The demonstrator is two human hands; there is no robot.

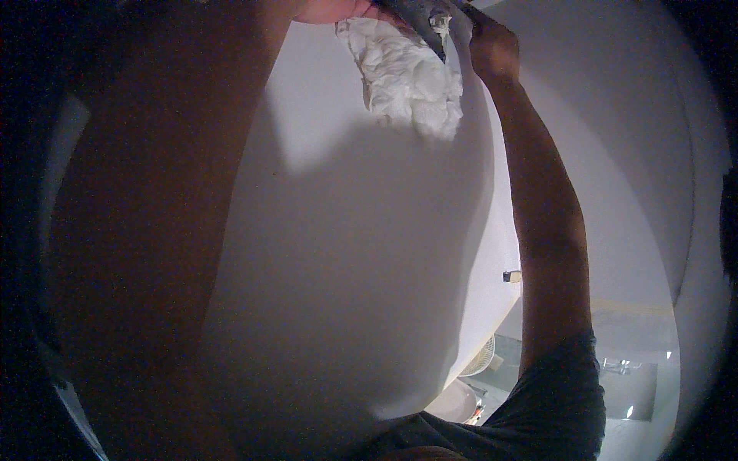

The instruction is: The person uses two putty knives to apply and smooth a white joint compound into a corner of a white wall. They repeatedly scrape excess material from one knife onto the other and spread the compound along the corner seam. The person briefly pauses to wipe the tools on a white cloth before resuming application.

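Both my arms reach up to a broad white surface (346,253). A lumpy, rough white mass (415,81) shows against its upper part; whether it is putty or crumpled soft material I cannot tell. My right hand (494,50) is closed at the top, by the end of a dark, flat, pointed tool (421,29) that looks like a scraper or trowel. A small white blob (440,23) clings to this tool, whose tip overlaps the mass. My left hand (334,10) is at the upper edge, just above the mass, its fingers cut off or hidden.
My left forearm blocks the left side. On the surface's right edge sits a small dark and tan piece (511,276). Far below at the lower right are a pale round basin-like thing (453,403), a white fan-like grille (480,357) and a greyish panel (634,384).
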